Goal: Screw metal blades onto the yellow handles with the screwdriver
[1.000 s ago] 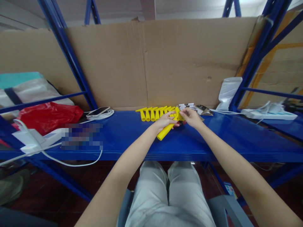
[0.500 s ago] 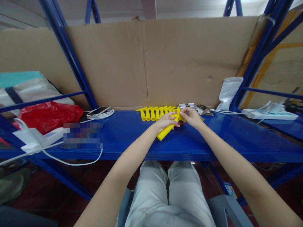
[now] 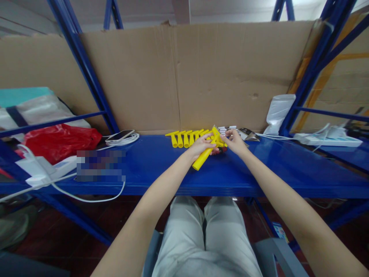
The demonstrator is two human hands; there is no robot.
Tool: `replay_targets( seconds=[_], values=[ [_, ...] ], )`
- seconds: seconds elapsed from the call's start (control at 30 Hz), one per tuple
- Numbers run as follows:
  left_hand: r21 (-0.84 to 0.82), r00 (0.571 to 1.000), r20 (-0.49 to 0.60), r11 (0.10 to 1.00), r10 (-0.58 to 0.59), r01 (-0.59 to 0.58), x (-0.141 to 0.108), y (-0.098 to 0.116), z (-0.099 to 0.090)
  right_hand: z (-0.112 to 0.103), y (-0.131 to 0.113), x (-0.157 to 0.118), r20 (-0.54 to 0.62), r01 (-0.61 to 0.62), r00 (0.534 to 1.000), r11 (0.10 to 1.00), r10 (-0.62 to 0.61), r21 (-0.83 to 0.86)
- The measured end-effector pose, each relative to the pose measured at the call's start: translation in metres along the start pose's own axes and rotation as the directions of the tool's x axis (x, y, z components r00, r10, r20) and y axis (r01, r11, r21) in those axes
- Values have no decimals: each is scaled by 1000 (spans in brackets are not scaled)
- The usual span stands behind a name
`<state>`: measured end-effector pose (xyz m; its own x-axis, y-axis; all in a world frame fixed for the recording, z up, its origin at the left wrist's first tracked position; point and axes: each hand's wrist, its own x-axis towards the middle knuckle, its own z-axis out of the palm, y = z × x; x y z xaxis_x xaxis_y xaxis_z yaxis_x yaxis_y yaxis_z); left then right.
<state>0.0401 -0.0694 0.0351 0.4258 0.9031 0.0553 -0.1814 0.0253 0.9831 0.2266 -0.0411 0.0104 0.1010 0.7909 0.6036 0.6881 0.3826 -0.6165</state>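
Note:
A yellow T-shaped tool with a thick round handle (image 3: 202,159) lies slantwise in my left hand (image 3: 201,147). The fingers wrap around it just below its flat head, and the handle's end points down toward me. My right hand (image 3: 235,142) is right beside the head, its fingers curled and drawn together; whether a small piece is between the fingertips cannot be seen. Behind my left hand, a row of similar yellow tools (image 3: 180,139) lies along the back of the blue shelf (image 3: 161,169). A dark red and black object (image 3: 221,149) shows partly beneath the hands.
White small boxes (image 3: 227,129) and dark packets (image 3: 249,134) lie behind my right hand. A white pouch (image 3: 279,113) leans at the back right near a power strip (image 3: 331,141). At left are a coiled cable (image 3: 123,138), a red bag (image 3: 60,140) and white adapters (image 3: 43,171).
My right hand has drawn slightly right, off the tool's head, uncovering more of it. The tool has turned a little more upright in my left hand.

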Motion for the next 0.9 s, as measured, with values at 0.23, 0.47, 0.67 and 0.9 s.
replay_targets(
  seconds=[0.23,0.47,0.67,0.9],
  values=[
    [-130,967,-255,990,11,-46,3,7,-6,-15,-4,-9,579,204,815,939,-5,-278],
    [-161,944,-329,986,-27,-28,1,10,-6,-23,-8,-10,580,192,815,930,27,-313],
    [-161,939,-344,985,-5,-53,2,8,-7,-23,-4,-8,493,30,868,998,-57,62],
    [-178,925,-379,981,8,-81,5,8,-9,-24,-16,-8,340,-136,940,897,-16,419]
  ],
)
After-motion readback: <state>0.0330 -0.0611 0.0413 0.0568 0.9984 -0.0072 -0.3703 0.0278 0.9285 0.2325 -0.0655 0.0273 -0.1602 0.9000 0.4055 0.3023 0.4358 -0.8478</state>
